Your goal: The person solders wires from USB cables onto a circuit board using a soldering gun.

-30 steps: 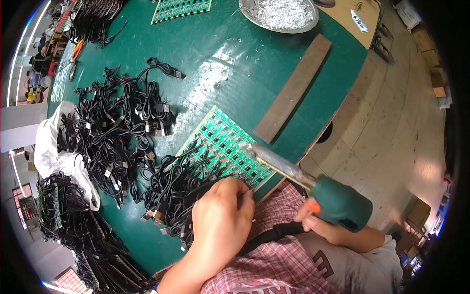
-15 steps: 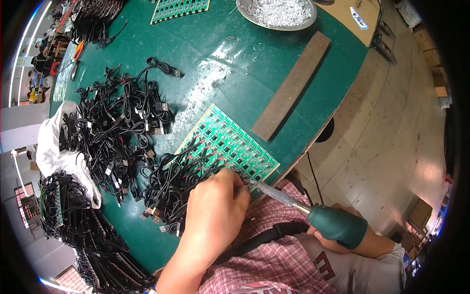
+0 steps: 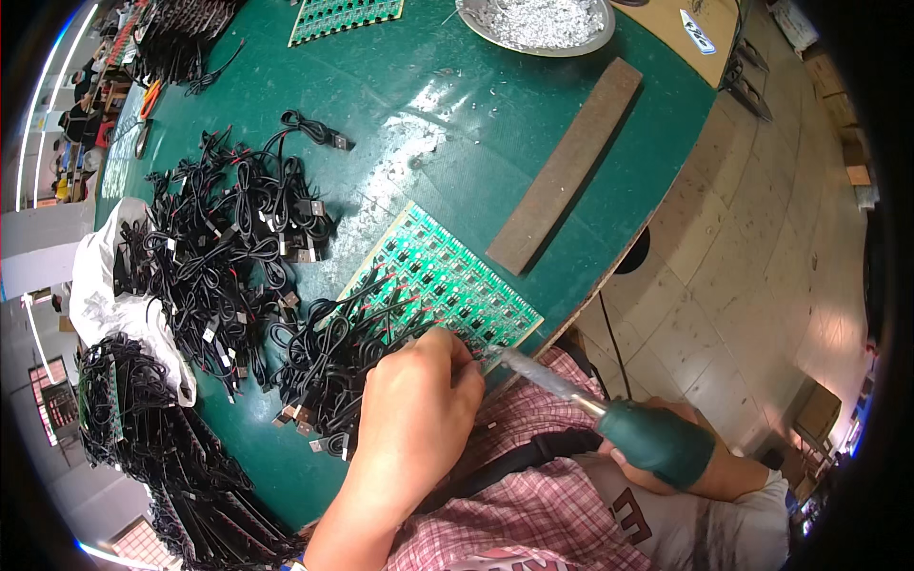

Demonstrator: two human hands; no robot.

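A green circuit board [image 3: 466, 276] with many small repeated sections lies tilted near the table's right edge. Black cables [image 3: 328, 366] with red wire ends run onto its near-left side. My left hand [image 3: 419, 400] rests over the board's near edge, fingers pinched together around a cable end that they mostly hide. My right hand [image 3: 721, 468] is wrapped around the green handle of a soldering iron [image 3: 657, 443]. The iron's grey, crusted tip points left at the board's near corner, close to my left fingertips. I cannot tell whether it touches.
A heap of bundled black USB cables [image 3: 228, 247] lies left, by a white plastic bag [image 3: 95, 295]. More wired boards [image 3: 190, 476] hang at the near left. A rusty flat bar [image 3: 566, 167], a bowl of silvery bits [image 3: 547, 24] and another board [image 3: 343, 17] lie farther off.
The soldering iron's tip has shifted slightly right, away from my left fingertips. My left hand stays nearly in place, still pinching.
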